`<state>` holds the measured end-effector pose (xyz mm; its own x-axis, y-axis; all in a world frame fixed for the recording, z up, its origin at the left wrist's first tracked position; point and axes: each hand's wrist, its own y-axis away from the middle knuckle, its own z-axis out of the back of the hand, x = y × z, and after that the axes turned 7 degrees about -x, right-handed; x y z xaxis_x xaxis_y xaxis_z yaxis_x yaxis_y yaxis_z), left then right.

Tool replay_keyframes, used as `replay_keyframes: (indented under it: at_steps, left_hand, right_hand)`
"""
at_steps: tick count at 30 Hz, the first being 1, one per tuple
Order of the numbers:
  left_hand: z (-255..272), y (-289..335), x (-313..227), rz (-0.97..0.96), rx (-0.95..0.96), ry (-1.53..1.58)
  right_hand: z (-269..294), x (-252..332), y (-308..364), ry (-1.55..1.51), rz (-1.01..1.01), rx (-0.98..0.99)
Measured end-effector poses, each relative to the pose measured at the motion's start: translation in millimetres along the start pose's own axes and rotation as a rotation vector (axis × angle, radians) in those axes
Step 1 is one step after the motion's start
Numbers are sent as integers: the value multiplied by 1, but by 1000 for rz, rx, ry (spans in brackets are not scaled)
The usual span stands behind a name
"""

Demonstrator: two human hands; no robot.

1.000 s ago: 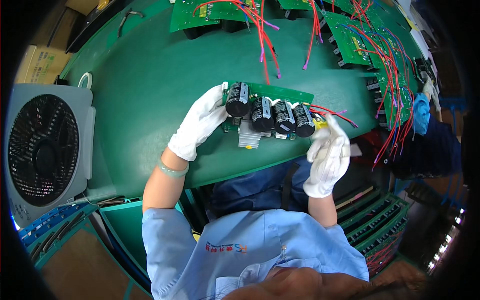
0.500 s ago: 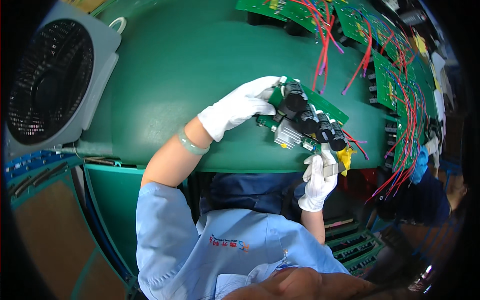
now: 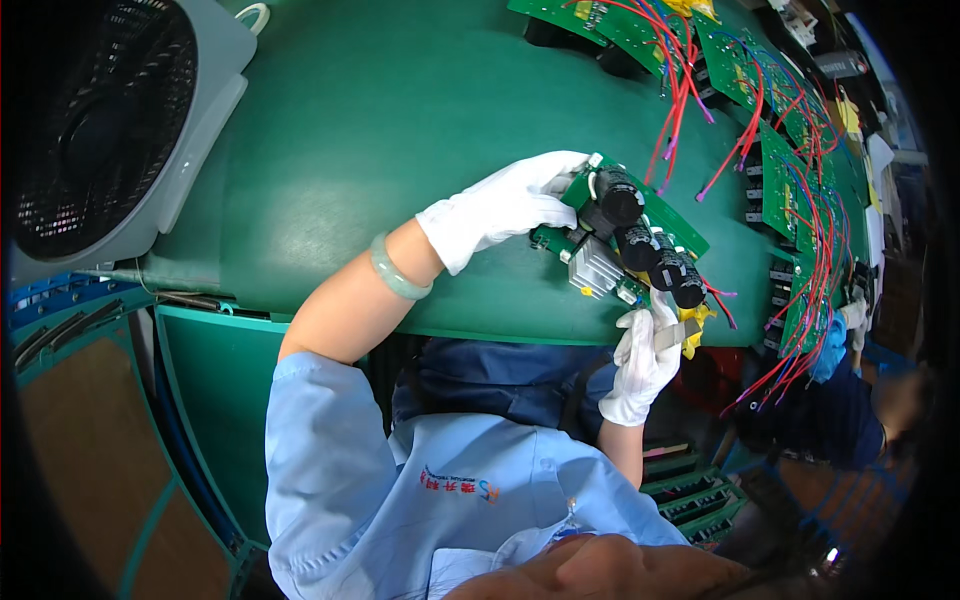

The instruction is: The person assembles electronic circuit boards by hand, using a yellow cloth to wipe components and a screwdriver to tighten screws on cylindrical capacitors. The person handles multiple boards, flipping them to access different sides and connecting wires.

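Observation:
My left hand (image 3: 510, 208), in a white glove with a pale green bangle at the wrist, grips the left end of a green circuit board (image 3: 675, 222). The board is tilted above the table and carries a row of black cylindrical capacitors (image 3: 637, 246) and a finned silver heat sink (image 3: 592, 268). At its lower right corner is my right hand (image 3: 640, 365), also in a white glove, fingers closed around a flat grey strip (image 3: 677, 335). Whether these fingers also touch the board cannot be made out. Yellow material (image 3: 698, 328) shows just beyond the strip.
A grey fan (image 3: 215, 110) stands at the left on the green table (image 3: 370, 130). Several wired circuit boards (image 3: 785, 185) line the right and far sides, red wires (image 3: 680, 95) trailing over the surface. At the far right, a co-worker's blue-covered arm (image 3: 830, 348) reaches in.
The whole view has shifted and turned slightly, so the fan and the far boards sit differently in it. Both hands keep their hold, with little visible movement against the board.

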<state>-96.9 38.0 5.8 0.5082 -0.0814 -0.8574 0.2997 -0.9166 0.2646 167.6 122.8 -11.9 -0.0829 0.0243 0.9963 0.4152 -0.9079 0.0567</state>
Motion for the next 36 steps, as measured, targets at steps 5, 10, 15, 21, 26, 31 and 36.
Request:
replay_keyframes:
  at_steps: [5, 10, 15, 21, 26, 31, 36]
  left_hand:
    - [-1, 3, -2, -51, 11, 6]
    - [-1, 3, -3, -41, 13, -22]
    - [-1, 4, -3, -27, -19, -37]
    - [-4, 3, -7, -25, -33, -98]
    - [0, 3, 1, -54, -51, -18]
    - [-11, 2, -7, -46, -72, -104]
    - [-12, 2, -6, -52, -92, -146]
  right_hand:
    - [-1, 5, 0, -4, -27, 38]
    - [1, 9, -1, 15, -53, 73]
    - [4, 10, -1, 7, -59, 100]
    - [4, 16, -3, 19, -84, 115]
    - [8, 10, -3, 7, -90, 135]
    - [10, 5, -3, -21, -94, 132]
    - [9, 4, -4, -5, -86, 137]
